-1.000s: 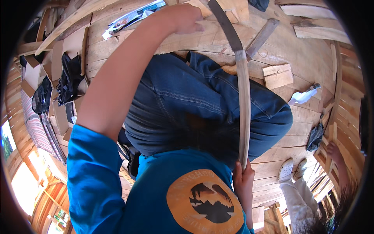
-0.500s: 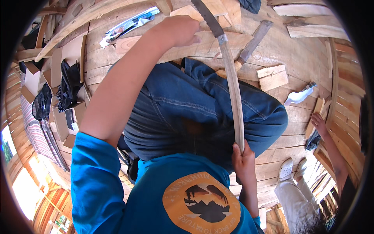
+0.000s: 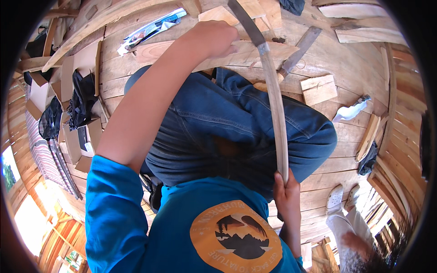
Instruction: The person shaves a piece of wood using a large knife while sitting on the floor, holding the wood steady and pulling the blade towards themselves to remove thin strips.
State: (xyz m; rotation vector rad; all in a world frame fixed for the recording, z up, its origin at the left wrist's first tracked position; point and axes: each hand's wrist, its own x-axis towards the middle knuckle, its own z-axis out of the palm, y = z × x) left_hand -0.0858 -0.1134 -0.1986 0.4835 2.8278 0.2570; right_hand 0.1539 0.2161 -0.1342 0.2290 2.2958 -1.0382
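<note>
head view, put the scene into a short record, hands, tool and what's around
right hand: closed around the near end of the long-handled saw
left hand: fingers curled, over the plank; contact unclear
saw position: blade end away from the person, passing above the dark blue trousers
nearby: flat-bladed tool, wood block, blue-and-white packet
at right: another person's pale shoes

open cardboard box (image 3: pixel 67 75): left | striped cloth (image 3: pixel 43 152): far left | pale clogs (image 3: pixel 335 197): lower right
</note>
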